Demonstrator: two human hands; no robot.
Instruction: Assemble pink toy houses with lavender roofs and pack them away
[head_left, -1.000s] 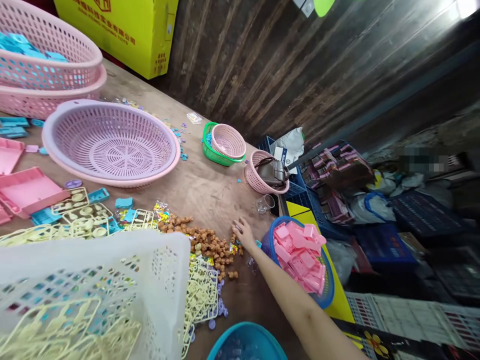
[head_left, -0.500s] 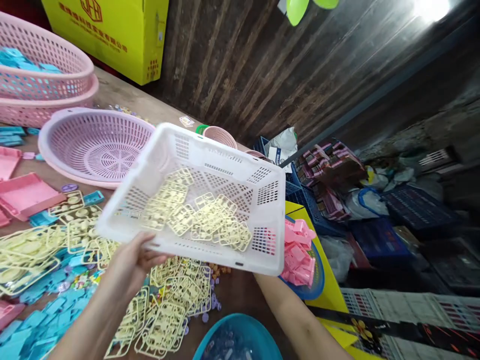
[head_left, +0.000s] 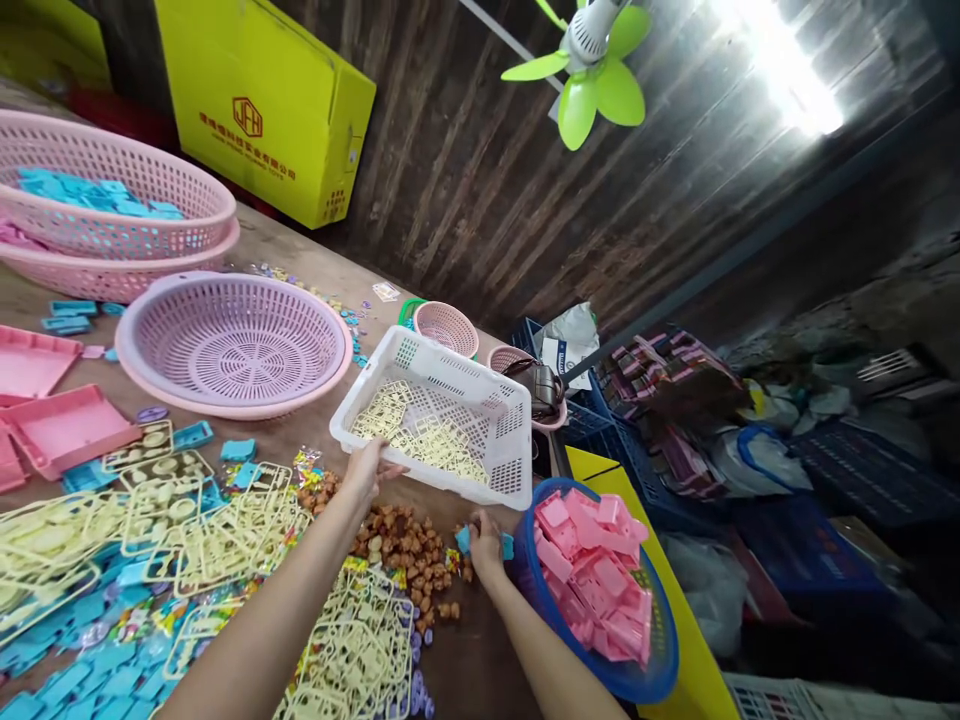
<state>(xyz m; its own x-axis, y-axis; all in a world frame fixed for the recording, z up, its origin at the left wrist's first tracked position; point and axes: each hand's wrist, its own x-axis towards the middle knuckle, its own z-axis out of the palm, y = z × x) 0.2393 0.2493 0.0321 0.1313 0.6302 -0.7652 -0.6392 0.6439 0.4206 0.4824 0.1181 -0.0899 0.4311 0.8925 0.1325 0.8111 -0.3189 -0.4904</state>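
2 hands: left (head_left: 365, 472) grips white basket (head_left: 442, 418), right (head_left: 486, 545) pinches blue piece (head_left: 463, 540).

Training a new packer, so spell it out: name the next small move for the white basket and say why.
Probably set the white basket down on bare table ahead: the left hand holds its near rim tilted over brown pieces, while the right hand rests beside them.

Left hand (head_left: 367, 470) grips white basket (head_left: 442, 420); right hand (head_left: 486, 545) among brown pieces (head_left: 405, 545)

Small assembly workshop: a worktable (head_left: 420, 380) strewn with moulded plastic parts, sorting baskets (head_left: 232, 340), a yellow shipping carton (head_left: 262, 105), stacked crates (head_left: 817, 490) alongside.
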